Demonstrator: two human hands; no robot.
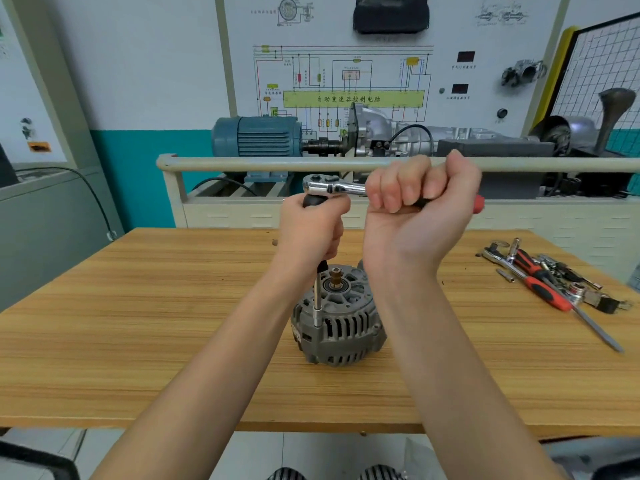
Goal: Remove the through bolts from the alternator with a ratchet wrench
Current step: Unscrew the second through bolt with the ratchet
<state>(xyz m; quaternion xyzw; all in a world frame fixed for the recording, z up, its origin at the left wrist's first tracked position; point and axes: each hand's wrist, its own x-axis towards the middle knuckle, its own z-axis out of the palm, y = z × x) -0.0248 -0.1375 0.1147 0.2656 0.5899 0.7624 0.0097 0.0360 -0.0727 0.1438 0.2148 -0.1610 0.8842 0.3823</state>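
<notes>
Matt grey cast metal on alternator [341, 322]; glossy chrome on ratchet wrench [332, 186] above it; smooth streaked wood-grain on table [138, 306] beneath.

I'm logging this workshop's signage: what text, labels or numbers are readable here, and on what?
"自动变速器控制电脑": on the green bar of the wiring diagram on the white training board.
Small captions beside the board's two dark displays: too blurred to read.
Alternator, ratchet wrench, loose tools: no legible markings.
</notes>
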